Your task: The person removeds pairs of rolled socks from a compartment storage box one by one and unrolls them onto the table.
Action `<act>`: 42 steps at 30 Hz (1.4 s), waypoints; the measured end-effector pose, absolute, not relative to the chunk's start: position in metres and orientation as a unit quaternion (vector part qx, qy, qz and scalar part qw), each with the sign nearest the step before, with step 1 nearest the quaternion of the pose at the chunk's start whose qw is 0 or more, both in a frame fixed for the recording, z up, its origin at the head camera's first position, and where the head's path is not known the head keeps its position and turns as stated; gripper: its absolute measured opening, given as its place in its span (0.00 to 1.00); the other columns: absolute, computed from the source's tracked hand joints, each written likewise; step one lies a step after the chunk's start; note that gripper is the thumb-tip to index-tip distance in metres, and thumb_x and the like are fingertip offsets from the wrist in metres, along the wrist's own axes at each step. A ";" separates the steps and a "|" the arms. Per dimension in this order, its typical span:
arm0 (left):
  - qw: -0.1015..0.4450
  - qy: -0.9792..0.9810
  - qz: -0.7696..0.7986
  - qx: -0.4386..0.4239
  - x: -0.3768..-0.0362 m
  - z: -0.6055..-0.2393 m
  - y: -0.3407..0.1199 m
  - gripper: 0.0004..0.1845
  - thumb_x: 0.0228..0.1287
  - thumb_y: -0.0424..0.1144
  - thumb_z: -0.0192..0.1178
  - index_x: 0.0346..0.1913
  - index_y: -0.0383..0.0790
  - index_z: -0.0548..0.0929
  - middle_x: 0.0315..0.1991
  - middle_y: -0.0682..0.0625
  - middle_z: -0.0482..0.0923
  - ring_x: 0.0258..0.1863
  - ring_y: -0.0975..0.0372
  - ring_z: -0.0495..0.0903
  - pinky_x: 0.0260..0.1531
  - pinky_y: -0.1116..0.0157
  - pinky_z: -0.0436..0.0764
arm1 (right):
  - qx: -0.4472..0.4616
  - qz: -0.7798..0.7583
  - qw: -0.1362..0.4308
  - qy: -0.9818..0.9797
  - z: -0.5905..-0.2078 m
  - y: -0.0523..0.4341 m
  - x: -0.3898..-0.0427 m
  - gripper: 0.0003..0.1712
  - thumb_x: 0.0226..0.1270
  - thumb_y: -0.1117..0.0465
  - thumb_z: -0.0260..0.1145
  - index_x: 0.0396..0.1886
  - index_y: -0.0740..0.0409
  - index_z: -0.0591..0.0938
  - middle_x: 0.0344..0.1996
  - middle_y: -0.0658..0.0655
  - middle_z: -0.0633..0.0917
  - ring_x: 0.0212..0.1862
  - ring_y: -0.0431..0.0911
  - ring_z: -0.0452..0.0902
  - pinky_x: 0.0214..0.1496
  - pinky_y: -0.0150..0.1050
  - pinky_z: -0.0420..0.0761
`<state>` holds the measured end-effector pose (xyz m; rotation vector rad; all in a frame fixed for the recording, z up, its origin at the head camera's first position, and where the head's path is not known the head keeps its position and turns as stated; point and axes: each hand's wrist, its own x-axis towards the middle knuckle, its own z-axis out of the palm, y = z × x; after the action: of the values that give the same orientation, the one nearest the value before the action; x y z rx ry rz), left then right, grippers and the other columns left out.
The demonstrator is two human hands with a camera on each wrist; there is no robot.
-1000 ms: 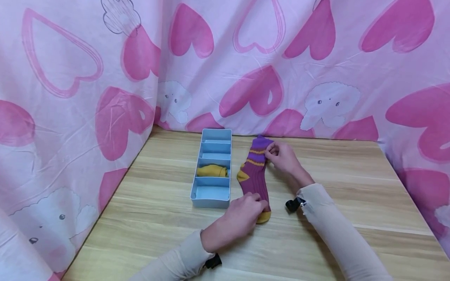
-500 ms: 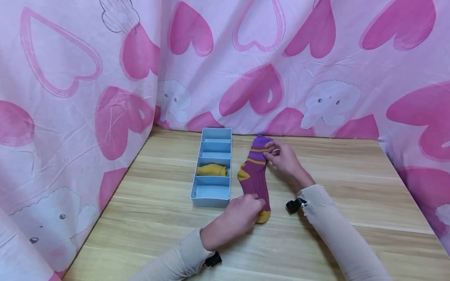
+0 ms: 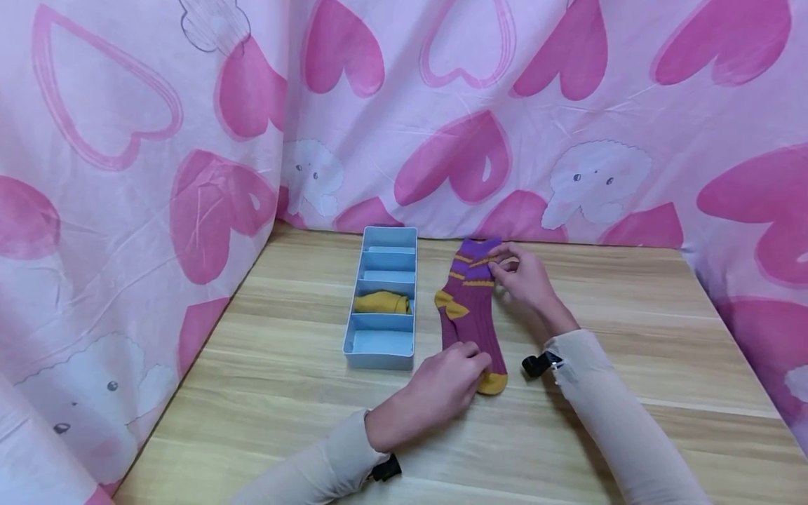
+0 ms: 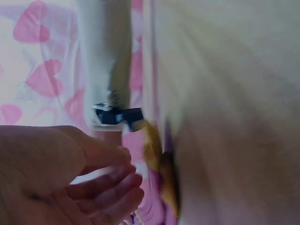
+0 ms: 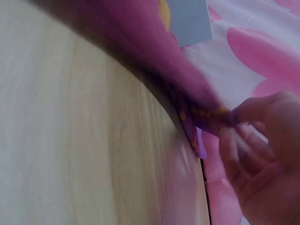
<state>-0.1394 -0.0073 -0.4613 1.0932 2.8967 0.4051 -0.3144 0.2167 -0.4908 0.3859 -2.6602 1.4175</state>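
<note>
Right hand (image 3: 524,277) pinches one purple sock's (image 3: 472,315) cuff; left hand (image 3: 445,382) pinches its toe. One yellow sock (image 3: 381,302) fills one of five organizer (image 3: 381,348) compartments.

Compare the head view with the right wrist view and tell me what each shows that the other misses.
Head view only: the left hand holding the toe end of the purple sock, the yellow sock in the blue divided box, and the sock's whole length. Right wrist view only: close up, the fingers pinching the bunched cuff just off the table. Both: the right hand, the purple sock, the box, the table and the heart-print cloth.
</note>
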 end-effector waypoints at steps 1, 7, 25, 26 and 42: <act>0.019 0.932 0.123 0.340 -0.139 -0.464 -0.007 0.15 0.74 0.37 0.70 0.60 0.49 0.86 0.53 0.53 0.84 0.51 0.62 0.82 0.48 0.70 0.88 | 0.125 0.458 0.050 -0.879 -0.491 0.218 -0.315 0.12 0.78 0.65 0.69 0.56 0.63 0.85 0.48 0.66 0.88 0.45 0.56 0.89 0.40 0.29 0.87; 0.025 0.960 0.066 0.270 -0.140 -0.476 -0.008 0.21 0.71 0.35 0.72 0.64 0.44 0.81 0.60 0.45 0.79 0.57 0.56 0.79 0.53 0.63 0.90 | 0.112 0.410 -0.006 -0.905 -0.498 0.221 -0.313 0.15 0.78 0.65 0.69 0.60 0.63 0.84 0.51 0.66 0.89 0.51 0.59 0.88 0.47 0.39 0.88; -0.053 0.961 -0.010 0.270 -0.135 -0.481 -0.013 0.12 0.70 0.36 0.70 0.53 0.46 0.84 0.43 0.49 0.78 0.40 0.60 0.74 0.27 0.69 0.78 | 0.097 0.367 -0.050 -0.924 -0.500 0.245 -0.314 0.21 0.79 0.72 0.62 0.68 0.61 0.81 0.60 0.68 0.84 0.57 0.62 0.83 0.56 0.52 0.86; -0.050 0.961 -0.011 0.270 -0.135 -0.480 -0.013 0.12 0.70 0.37 0.71 0.53 0.47 0.84 0.43 0.49 0.79 0.40 0.60 0.75 0.27 0.69 0.78 | 0.100 0.366 -0.043 -0.924 -0.500 0.245 -0.314 0.22 0.78 0.72 0.62 0.68 0.62 0.80 0.62 0.69 0.83 0.57 0.63 0.83 0.57 0.54 0.86; -0.034 0.951 -0.017 0.307 -0.140 -0.492 -0.011 0.23 0.82 0.49 0.59 0.67 0.37 0.76 0.69 0.40 0.77 0.69 0.53 0.78 0.69 0.64 0.82 | 0.216 0.248 0.000 -0.944 -0.498 0.244 -0.303 0.22 0.80 0.61 0.67 0.68 0.66 0.82 0.64 0.70 0.83 0.68 0.66 0.79 0.71 0.65 0.77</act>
<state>-0.1400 -0.0111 -0.4922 0.9851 3.0545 -0.0560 -0.3029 0.2440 -0.4982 0.6796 -2.9657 0.7791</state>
